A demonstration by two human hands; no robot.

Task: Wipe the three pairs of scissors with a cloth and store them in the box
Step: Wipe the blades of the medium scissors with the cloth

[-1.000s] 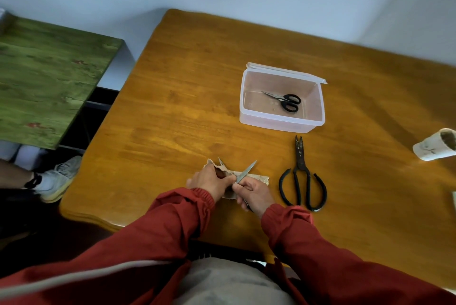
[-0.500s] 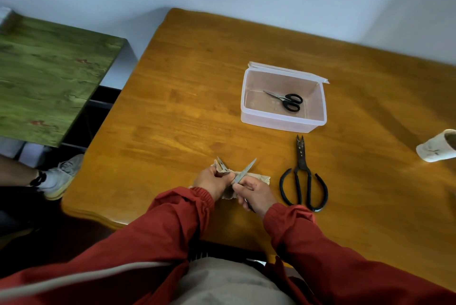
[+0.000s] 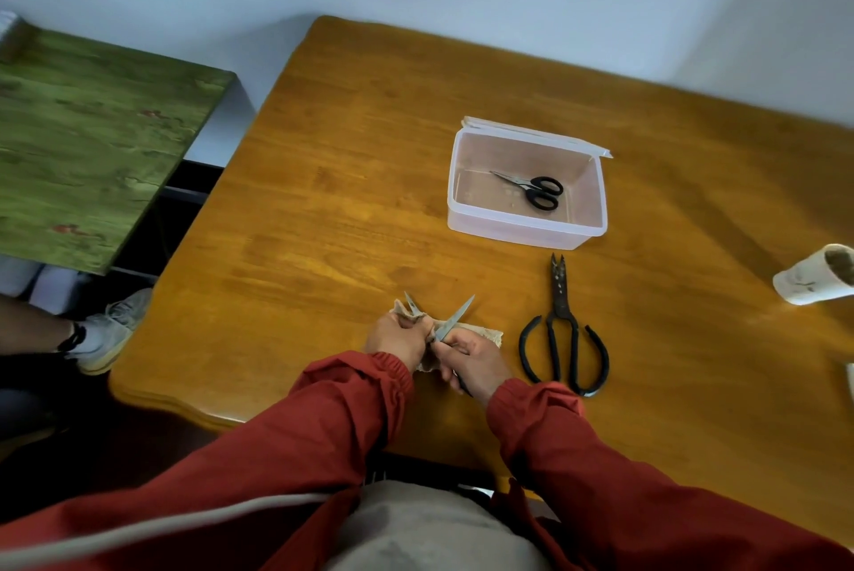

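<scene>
Near the table's front edge my right hand [image 3: 476, 362] grips the handles of a pair of silver scissors [image 3: 455, 317], whose blades are spread apart and point away from me. My left hand [image 3: 397, 335] pinches a beige cloth [image 3: 485, 332] round the left blade. A small pair of black-handled scissors [image 3: 536, 190] lies inside the clear plastic box [image 3: 527, 226]. A large pair of dark iron scissors [image 3: 561, 330] lies on the table just right of my right hand, tips toward the box.
The wooden table [image 3: 323, 201] meets a pale wall at the back. A white cup [image 3: 818, 274] lies on its side at the right edge. A green table [image 3: 92, 145] stands to the left, with another person's shoe [image 3: 108, 330] on the floor below it.
My left hand has slid the cloth a little along the left blade. The right hand still holds the handles; the camera shifted slightly.
</scene>
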